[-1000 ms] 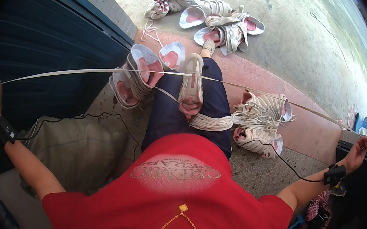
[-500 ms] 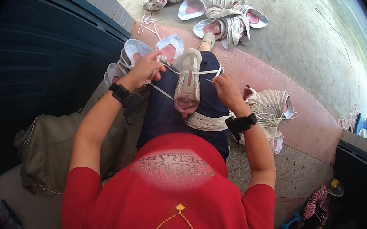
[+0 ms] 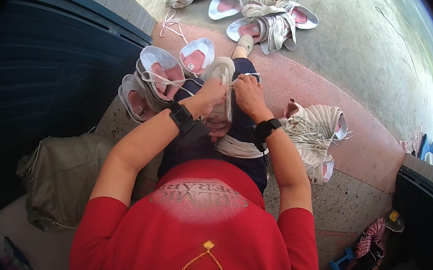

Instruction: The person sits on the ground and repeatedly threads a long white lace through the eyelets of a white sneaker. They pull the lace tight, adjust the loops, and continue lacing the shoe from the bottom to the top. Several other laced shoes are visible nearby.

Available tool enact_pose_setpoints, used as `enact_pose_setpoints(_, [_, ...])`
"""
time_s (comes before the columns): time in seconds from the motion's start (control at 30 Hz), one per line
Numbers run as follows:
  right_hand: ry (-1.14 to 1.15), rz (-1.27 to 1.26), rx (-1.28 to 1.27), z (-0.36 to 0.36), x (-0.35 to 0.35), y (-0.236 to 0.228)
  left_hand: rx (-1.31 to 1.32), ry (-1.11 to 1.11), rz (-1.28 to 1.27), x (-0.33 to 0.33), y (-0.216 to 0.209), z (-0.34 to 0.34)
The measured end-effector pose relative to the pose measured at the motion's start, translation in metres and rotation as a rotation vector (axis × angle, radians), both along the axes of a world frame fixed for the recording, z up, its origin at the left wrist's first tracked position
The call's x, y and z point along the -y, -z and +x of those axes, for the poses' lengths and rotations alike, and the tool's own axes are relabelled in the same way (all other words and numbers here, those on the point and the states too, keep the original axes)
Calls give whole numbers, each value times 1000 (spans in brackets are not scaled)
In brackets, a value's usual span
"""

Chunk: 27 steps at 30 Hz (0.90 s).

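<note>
A beige and pink shoe upper [image 3: 219,120] rests on my lap, its toe pointing away from me. My left hand [image 3: 212,93] lies over its middle, with fingers closed on a white shoelace [image 3: 232,83]. Just right of it, my right hand [image 3: 250,93] pinches the same lace, close to the left fingers. Both hands hide the lacing area. A loose stretch of lace trails left over the stacked shoe uppers [image 3: 154,73]. Across my right thigh lies a bundle of white laces [image 3: 241,148].
More laced uppers [image 3: 314,132] are stacked to my right. A larger heap of uppers [image 3: 263,18] lies beyond my foot. Left stand a dark blue door panel [image 3: 55,60] and an olive bag [image 3: 67,177]. Sandals [image 3: 370,256] lie at the lower right.
Both hands have come in from either side and now meet over the shoe upper. The lace that was spread apart is drawn together between them.
</note>
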State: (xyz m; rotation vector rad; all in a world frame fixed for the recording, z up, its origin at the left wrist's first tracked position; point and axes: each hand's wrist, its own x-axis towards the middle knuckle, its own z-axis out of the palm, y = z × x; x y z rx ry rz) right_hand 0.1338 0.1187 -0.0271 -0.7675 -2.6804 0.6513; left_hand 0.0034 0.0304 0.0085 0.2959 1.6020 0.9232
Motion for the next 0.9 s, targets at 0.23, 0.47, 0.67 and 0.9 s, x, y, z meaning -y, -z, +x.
enact_pose_setpoints(0.23, [-18, -42, 103, -5, -3, -3, 79, -148, 73, 1, -2, 3])
enact_pose_setpoints(0.47, [-63, 18, 158, -9, -4, -13, 108, -163, 78, 6, -6, 1])
enact_pose_setpoints(0.67, [11, -26, 173, -19, 1, -6, 115, -222, 106, 10, -5, 4])
enact_pose_setpoints(0.9, [79, -7, 64, -5, 2, -13, -241, -106, 63, 12, -17, -14])
